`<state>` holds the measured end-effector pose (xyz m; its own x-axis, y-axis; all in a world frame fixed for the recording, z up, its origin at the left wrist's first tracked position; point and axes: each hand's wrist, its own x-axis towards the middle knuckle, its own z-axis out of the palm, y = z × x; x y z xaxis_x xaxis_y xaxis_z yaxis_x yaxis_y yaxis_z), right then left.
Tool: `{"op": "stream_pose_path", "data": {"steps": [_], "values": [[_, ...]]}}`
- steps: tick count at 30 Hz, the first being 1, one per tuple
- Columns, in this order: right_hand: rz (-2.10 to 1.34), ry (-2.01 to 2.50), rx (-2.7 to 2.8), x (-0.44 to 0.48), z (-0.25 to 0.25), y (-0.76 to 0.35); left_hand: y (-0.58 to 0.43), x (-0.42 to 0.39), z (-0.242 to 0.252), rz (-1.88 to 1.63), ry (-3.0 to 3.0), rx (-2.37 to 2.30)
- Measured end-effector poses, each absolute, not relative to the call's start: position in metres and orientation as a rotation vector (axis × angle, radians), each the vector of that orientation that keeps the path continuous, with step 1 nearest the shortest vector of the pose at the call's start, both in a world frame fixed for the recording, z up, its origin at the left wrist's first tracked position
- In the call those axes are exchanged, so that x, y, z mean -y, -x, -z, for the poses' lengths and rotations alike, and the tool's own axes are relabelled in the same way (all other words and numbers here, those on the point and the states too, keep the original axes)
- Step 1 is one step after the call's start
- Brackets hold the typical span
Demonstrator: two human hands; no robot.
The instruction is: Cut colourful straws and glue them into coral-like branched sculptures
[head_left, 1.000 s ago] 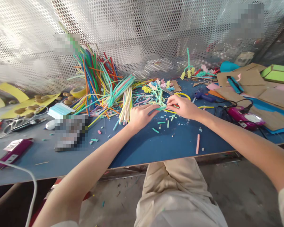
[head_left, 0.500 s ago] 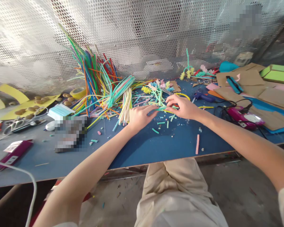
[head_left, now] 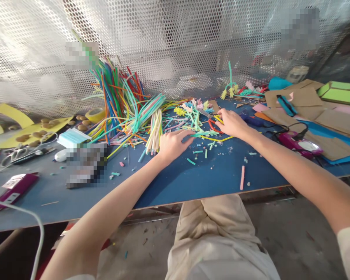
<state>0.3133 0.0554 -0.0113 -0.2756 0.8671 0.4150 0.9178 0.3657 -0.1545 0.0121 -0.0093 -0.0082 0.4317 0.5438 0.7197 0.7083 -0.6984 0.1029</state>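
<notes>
My left hand [head_left: 173, 144] pinches a mint-green pipe cleaner sprig [head_left: 202, 133] between thumb and forefinger; its fuzzy, branched end points right. My right hand [head_left: 231, 123] is over red-handled scissors [head_left: 212, 125], thumb and forefinger apart around a short yellow stretch of pipe cleaner beside the handles. Whether the fingertips touch either one is hard to see. The scissor blades lie toward the pile of pastel pipe cleaner flowers [head_left: 196, 109]. A yellow pipe cleaner [head_left: 218, 139] lies just below the sprig. Beside my left hand rests a bundle of cream and yellow pipe cleaners [head_left: 154, 136].
A tall heap of coloured pipe cleaners [head_left: 116, 93] stands at back left. Cut scraps [head_left: 191, 161] and a pink piece [head_left: 242, 177] lie on the blue table [head_left: 175, 186]. Brown cardboard [head_left: 294, 97] and a magenta power strip [head_left: 300, 144] with cables are right.
My right hand has let go of the green sprig and moved right and up to the scissors, whose red handles now show. My left hand stays in place, holding the sprig.
</notes>
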Motion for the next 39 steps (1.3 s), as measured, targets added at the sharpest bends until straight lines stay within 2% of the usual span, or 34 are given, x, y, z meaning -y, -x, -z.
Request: {"op": "stream_pose_path", "data": {"steps": [6,12,18,27,39], "values": [[0.091,1.714,2.291,-0.060,0.016,-0.314,-0.009,0.005,0.011,1.082,2.467,1.154],[0.087,1.446,2.023,-0.063,0.008,-0.318,-0.005,0.006,0.004,1.170,2.419,1.291],[-0.147,1.207,1.724,-0.052,-0.009,-0.326,-0.002,0.008,0.000,1.295,2.390,1.251],[-0.182,1.160,2.133,-0.033,-0.026,-0.348,0.001,0.011,-0.004,1.429,2.397,1.054],[-0.181,0.783,2.356,-0.029,-0.020,-0.326,-0.005,0.017,-0.006,1.485,2.494,0.946]]}}
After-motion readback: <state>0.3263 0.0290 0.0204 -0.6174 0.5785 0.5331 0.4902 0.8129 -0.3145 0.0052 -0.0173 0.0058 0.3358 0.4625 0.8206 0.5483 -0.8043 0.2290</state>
